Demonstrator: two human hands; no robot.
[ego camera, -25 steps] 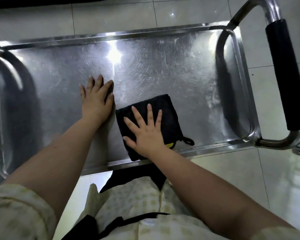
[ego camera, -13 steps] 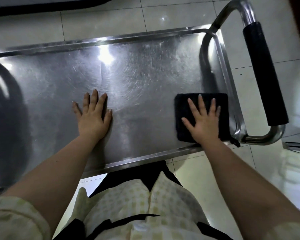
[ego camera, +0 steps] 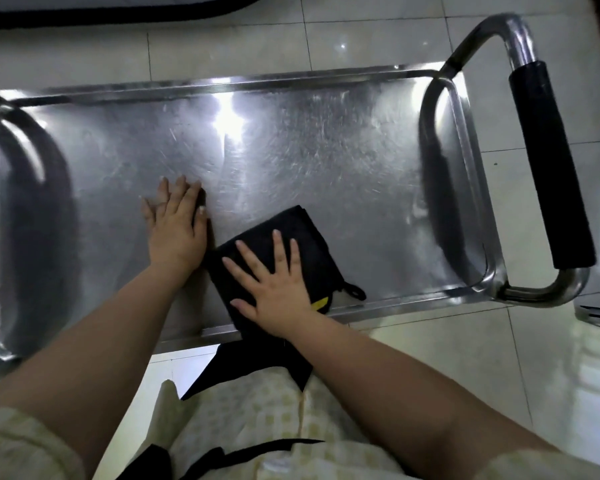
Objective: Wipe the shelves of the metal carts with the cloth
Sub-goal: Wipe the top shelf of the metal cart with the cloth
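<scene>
Folded black cloth (ego camera: 293, 225) at front edge of shelf (ego camera: 326, 161); right hand (ego camera: 274, 289) flat on it, fingers spread. Left hand (ego camera: 175, 233) flat on bare metal. Soft, light, likely slides easily: press mid-cloth.

A black cloth (ego camera: 302, 237) has a small yellow tag (ego camera: 321, 303) at one corner and a black loop (ego camera: 355, 292). The metal cart shelf (ego camera: 326, 150) is silver-grey, patterned all over with fine swirling scratches and bright white patches of glare. The cart's handle (ego camera: 513, 32) is shiny silver tube with a matte black grip (ego camera: 551, 168). The floor (ego camera: 551, 358) is pale cream tile crossed by thin grey grout lines. The person's shirt (ego camera: 257, 410) is a soft yellow-and-cream check, with black fabric (ego camera: 257, 355) showing at its edges.
</scene>
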